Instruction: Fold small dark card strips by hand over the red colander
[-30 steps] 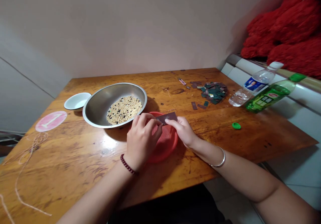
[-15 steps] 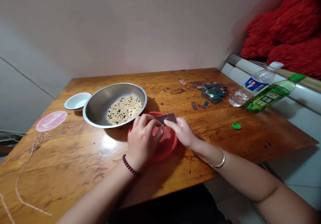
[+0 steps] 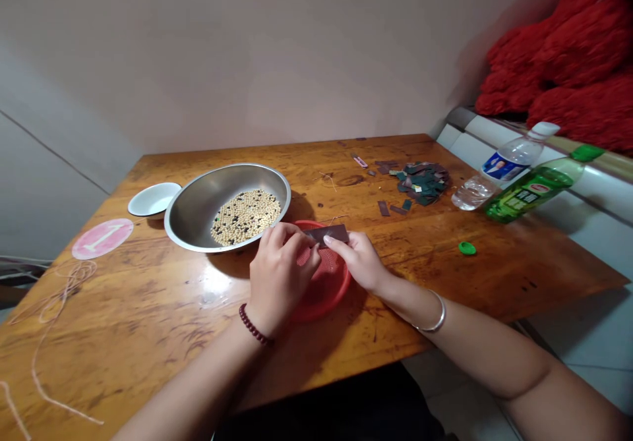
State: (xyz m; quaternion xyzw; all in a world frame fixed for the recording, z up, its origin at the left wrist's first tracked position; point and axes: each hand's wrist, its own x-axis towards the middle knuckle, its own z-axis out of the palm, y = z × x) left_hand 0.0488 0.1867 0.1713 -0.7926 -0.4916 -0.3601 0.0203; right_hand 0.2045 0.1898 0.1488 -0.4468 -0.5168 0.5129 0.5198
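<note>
A dark brown rectangular strip [image 3: 335, 233] is held above a red plastic basket [image 3: 324, 296]. My right hand [image 3: 359, 256] pinches its right part, thumb on top. At the strip's left end is my left hand [image 3: 283, 266], its fingers curled and thumb near the index finger; what lies between those fingertips is too small to make out. Behind my left hand stands a large steel basin [image 3: 192, 207] with pale and black beans or beads [image 3: 247, 217] in it.
A small white bowl [image 3: 153, 198], a pink disc marked 1 [image 3: 103, 238] and loose string [image 3: 64, 293] are at left. Toward the right lie a pile of dark pieces [image 3: 424, 182], a cutter [image 3: 360, 161], a green cap [image 3: 467, 248] and two bottles [image 3: 514, 157] [image 3: 539, 187].
My left hand has shifted slightly left and its fingers have moved a little at the strip's left end. My right hand keeps its hold on the strip, almost unmoved.
</note>
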